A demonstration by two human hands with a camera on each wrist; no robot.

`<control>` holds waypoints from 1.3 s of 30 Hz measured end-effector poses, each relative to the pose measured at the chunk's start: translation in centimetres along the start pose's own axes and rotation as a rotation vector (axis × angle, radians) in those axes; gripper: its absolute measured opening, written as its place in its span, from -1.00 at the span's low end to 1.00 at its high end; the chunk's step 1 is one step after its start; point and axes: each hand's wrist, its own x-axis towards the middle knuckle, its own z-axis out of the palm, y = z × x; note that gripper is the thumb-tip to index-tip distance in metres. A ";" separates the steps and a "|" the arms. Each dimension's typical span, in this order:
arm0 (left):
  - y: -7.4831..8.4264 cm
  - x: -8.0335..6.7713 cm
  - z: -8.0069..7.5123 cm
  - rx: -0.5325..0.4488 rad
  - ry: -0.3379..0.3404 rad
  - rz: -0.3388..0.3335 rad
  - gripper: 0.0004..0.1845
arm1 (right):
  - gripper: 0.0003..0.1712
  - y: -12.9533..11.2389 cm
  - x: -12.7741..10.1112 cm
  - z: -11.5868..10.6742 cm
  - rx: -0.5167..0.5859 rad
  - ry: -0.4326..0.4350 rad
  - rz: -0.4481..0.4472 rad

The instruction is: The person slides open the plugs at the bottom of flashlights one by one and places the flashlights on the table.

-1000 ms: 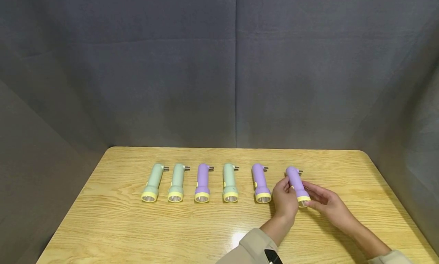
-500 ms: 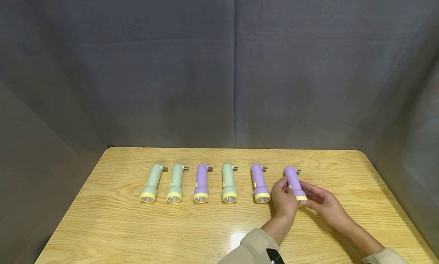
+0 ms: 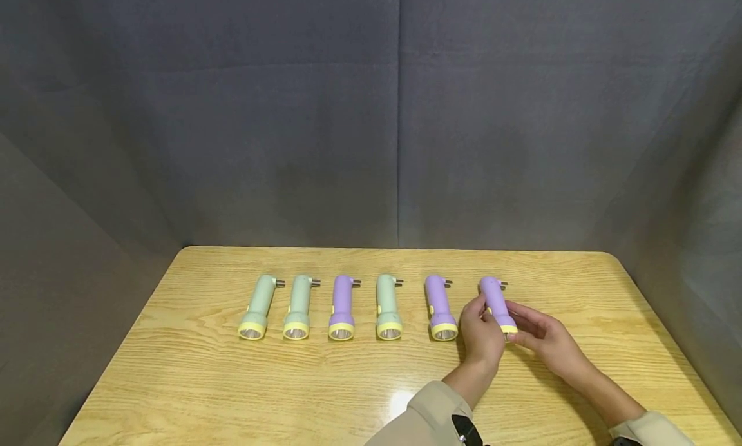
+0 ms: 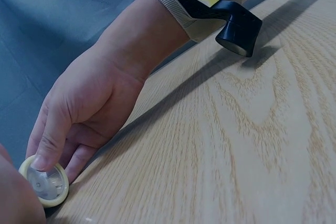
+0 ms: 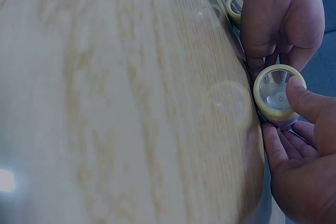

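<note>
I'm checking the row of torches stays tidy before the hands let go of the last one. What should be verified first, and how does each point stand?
1. Both hands on the rightmost purple torch: ok; left hand and right hand pinch it from either side.
2. Torch resting on the table: cannot tell; fingers hide its underside.
3. Lens end facing the person like the others: ok; right thumb lies on its yellow rim.
4. In line with the row: not ok; it slants a little compared with the neighbouring purple torch.
5. Gap to that neighbour: ok; they are apart.
</note>
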 end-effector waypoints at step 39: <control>-0.4 -0.3 0.0 -0.081 0.005 0.014 -0.61 | -0.23 -0.5 0.4 -0.3 0.007 -0.049 0.089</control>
